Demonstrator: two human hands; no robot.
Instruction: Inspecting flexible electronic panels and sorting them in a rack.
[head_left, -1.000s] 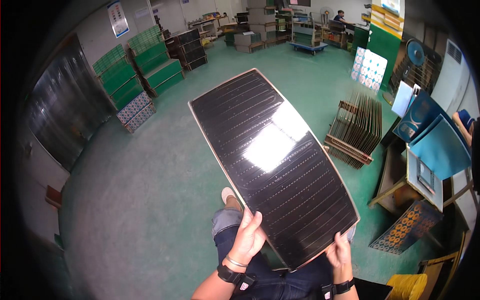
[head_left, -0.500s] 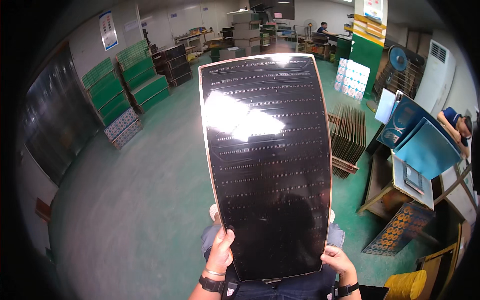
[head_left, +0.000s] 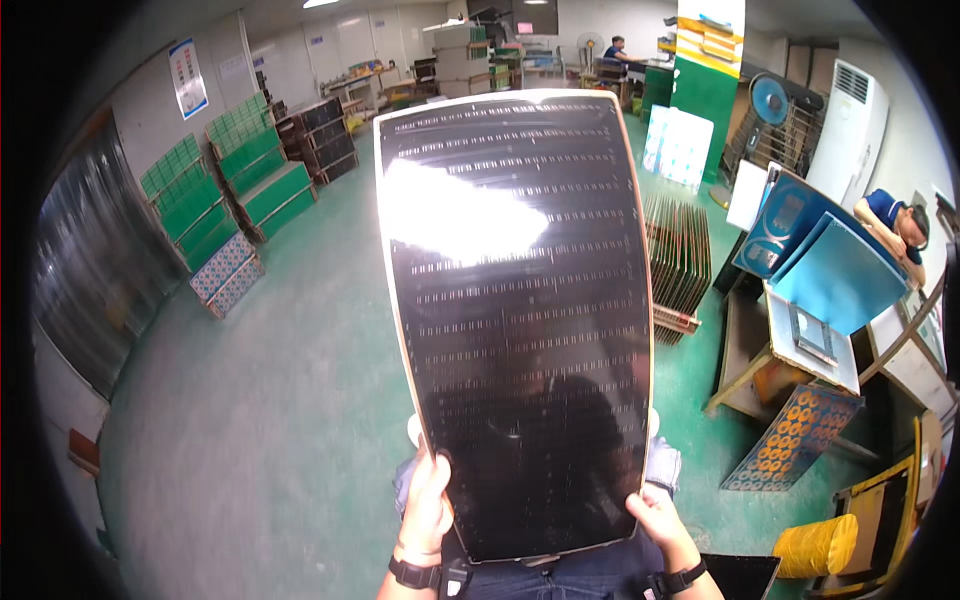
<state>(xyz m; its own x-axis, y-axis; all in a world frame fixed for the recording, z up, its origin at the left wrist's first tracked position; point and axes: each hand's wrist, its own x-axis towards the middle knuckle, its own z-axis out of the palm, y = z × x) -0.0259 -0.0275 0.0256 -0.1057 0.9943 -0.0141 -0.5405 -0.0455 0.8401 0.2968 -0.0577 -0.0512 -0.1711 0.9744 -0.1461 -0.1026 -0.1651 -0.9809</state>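
Observation:
Between my hands is a tall glossy black panel [head_left: 530, 370] with a pale rim and rows of small light marks. It is tilted up in front of my lap, its lower end near my legs. My left hand [head_left: 428, 505] grips the lower left edge, thumb on the front face. At the lower right edge my right hand [head_left: 660, 518] pinches the panel the same way. The fingers behind the panel are hidden. A bright white reflection covers part of its upper face.
A rack of thin upright boards [head_left: 678, 255] stands right of the panel. Farther right are a bench with blue sheets [head_left: 840, 270], a person bending there [head_left: 895, 235], an orange-patterned board [head_left: 795, 440] and a yellow roll [head_left: 815, 547]. Green stacked racks [head_left: 265, 185] line the left.
The panel has shifted slightly left and up in view, still in both hands. The surroundings have also shifted left, and the reflection on the panel has changed shape.

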